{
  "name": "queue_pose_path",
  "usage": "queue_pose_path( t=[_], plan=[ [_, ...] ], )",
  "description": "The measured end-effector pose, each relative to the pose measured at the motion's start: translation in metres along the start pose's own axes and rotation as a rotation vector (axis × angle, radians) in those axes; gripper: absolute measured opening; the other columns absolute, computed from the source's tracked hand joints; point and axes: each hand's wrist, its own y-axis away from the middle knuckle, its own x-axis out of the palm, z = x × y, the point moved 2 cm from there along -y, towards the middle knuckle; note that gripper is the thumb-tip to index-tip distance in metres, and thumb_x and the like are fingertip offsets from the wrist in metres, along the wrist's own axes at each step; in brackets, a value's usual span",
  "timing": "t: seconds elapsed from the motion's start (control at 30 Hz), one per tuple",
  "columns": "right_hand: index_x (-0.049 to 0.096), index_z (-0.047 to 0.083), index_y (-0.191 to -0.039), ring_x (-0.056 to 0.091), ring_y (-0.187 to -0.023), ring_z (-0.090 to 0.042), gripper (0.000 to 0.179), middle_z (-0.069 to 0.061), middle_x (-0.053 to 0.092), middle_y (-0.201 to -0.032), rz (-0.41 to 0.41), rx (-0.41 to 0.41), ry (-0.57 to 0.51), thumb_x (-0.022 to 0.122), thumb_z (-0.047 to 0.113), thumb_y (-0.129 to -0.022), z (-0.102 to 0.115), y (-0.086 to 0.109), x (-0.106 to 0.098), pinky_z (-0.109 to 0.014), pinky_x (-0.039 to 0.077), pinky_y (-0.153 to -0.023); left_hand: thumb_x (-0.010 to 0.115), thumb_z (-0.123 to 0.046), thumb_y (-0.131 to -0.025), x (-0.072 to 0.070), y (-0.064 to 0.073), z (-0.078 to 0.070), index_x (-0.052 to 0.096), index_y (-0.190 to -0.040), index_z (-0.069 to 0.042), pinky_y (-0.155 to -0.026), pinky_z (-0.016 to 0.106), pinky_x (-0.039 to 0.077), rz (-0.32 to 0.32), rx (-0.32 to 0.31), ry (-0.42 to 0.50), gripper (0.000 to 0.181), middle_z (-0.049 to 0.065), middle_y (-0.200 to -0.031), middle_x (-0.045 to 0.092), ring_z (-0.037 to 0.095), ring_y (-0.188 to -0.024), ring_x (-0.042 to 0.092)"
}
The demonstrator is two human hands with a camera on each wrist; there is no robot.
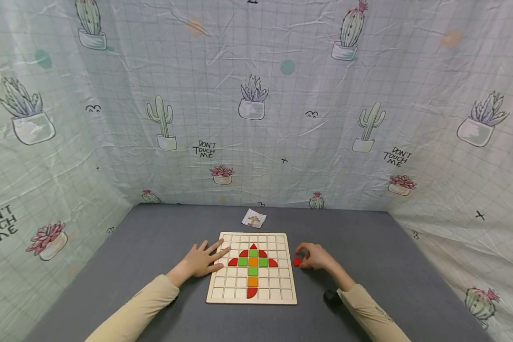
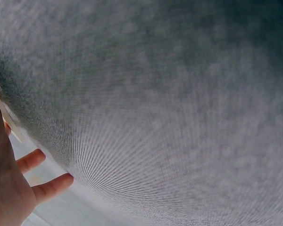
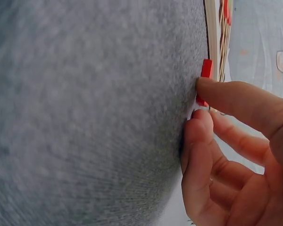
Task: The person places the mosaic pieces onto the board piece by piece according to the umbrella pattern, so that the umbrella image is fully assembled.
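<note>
A pale wooden grid board (image 1: 278, 289) lies on the dark grey table, with red, green and orange tiles set in some of its squares. One orange tile (image 1: 253, 262) sits near its centre, with a green tile (image 1: 252, 271) just below. My left hand (image 1: 200, 260) rests at the board's left edge, fingers straight and spread over the rim. To the right of the board, my right hand (image 1: 317, 257) has its thumb and curled fingers at a small red tile (image 1: 297, 261). The right wrist view shows the thumb against this red tile (image 3: 206, 69), close to the table surface.
Behind the board lies a small paper card (image 1: 254, 218) with a coloured pattern. A black device (image 1: 332, 298) is at the right wrist. Cloth with printed cacti (image 1: 252, 142) hangs round the back and sides of the grey table (image 1: 166, 232).
</note>
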Motion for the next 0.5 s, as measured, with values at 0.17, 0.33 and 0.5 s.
queue_pose_path(
  t=[0.17, 0.33, 0.5],
  plan=[
    [0.063, 0.010, -0.086, 0.051, -0.045, -0.010, 0.022, 0.001, 0.059, -0.055, 0.022, -0.074, -0.019, 0.075, 0.012, -0.067, -0.012, -0.006, -0.002, -0.025, 0.041, -0.041, 0.035, -0.050, -0.092, 0.000, 0.000, 0.000, 0.030, -0.140, -0.026, -0.088, 0.058, 0.035, 0.006, -0.002, 0.002, 0.054, 0.006, -0.147, 0.025, 0.043, -0.120, 0.038],
    [0.064, 0.008, -0.086, 0.051, -0.046, -0.012, 0.021, -0.003, 0.060, -0.057, 0.034, -0.047, -0.034, 0.074, 0.008, -0.068, -0.006, -0.003, -0.005, -0.027, 0.042, -0.041, 0.036, -0.050, -0.092, -0.002, 0.001, -0.001, 0.031, -0.140, -0.026, -0.087, 0.058, 0.035, 0.000, 0.000, 0.004, 0.054, 0.006, -0.147, 0.026, 0.042, -0.119, 0.038],
    [0.063, 0.004, -0.091, 0.049, -0.047, -0.009, 0.022, -0.005, 0.061, -0.060, 0.034, -0.055, -0.010, 0.072, 0.006, -0.071, -0.001, 0.001, -0.005, -0.023, 0.040, -0.042, 0.037, -0.049, -0.091, -0.001, 0.000, 0.000, 0.031, -0.139, -0.026, -0.088, 0.058, 0.035, 0.002, 0.002, 0.005, 0.054, 0.007, -0.146, 0.026, 0.042, -0.119, 0.039]
  ],
)
